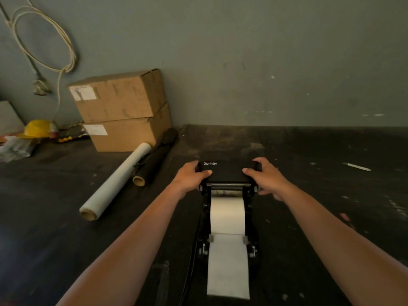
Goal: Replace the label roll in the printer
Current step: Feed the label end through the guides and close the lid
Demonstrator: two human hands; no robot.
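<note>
Printer (228, 173) lid gripped by 2 hands' fingers (204, 172) (label roll (227, 214) core hidden).

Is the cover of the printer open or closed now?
Open. The cover, held by the left hand and right hand, is raised, and the label roll lies exposed below it.

Dim, flat indoor light, soft shadows, wide-angle bending at edges, slight blur
</note>
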